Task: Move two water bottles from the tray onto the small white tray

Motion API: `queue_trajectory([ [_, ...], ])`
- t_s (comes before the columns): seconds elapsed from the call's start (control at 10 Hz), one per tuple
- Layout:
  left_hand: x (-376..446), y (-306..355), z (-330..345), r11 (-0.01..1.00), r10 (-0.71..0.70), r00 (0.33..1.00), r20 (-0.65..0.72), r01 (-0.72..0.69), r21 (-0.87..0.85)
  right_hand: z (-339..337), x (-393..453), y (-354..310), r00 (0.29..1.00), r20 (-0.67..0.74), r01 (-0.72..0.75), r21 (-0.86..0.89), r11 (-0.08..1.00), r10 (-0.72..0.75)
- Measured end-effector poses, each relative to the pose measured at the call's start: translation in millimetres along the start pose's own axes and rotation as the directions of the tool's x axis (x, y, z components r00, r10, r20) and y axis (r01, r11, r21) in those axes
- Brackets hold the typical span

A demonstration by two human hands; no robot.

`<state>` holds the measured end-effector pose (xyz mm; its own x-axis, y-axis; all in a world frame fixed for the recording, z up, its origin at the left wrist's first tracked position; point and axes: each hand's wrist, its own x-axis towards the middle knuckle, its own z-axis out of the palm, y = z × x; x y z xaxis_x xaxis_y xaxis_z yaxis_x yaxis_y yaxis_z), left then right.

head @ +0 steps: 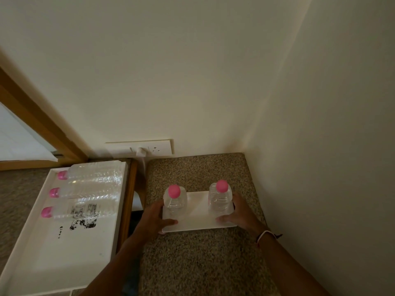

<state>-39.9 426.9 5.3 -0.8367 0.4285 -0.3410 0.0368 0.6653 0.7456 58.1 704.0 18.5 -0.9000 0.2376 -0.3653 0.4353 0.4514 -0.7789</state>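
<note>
- Bottles on the small white tray [197, 218]: two, upright, pink caps, clear plastic. Left bottle [175, 201] near the tray's left end, right bottle [220, 199] near its right end, well apart from each other.
- Small white tray lies flat on a speckled granite counter [203, 263], in the corner where two cream walls meet.
- Left hand [156, 221] grips the tray's left edge, thumb laid on top of the tray near its front edge, fingers beside the left bottle's base.
- Right hand [239, 214] grips the tray's right edge the same way, thumb on top near the front; a bracelet [265, 235] sits on that wrist.
- Large white tray [64, 253] to the left on a wooden stand: three more pink-capped bottles [85, 193] lie on their sides in a row at its far end.
- Wall socket plate [149, 148] behind, with a white plug in it.
</note>
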Motion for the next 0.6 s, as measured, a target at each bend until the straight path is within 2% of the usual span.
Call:
queue_trajectory([
  [0.5,-6.2,1.9,-1.3,0.999,0.044,0.998,0.033,-0.045,0.03,-2.5,-5.2,0.6,0.999,0.011,0.044,-0.008,0.999,-0.044],
  [0.6,-6.3,10.2,-3.8,0.994,0.097,0.995,0.038,-0.095,-0.047,-3.8,-6.8,-1.6,0.995,0.023,0.093,0.01,0.996,-0.093],
])
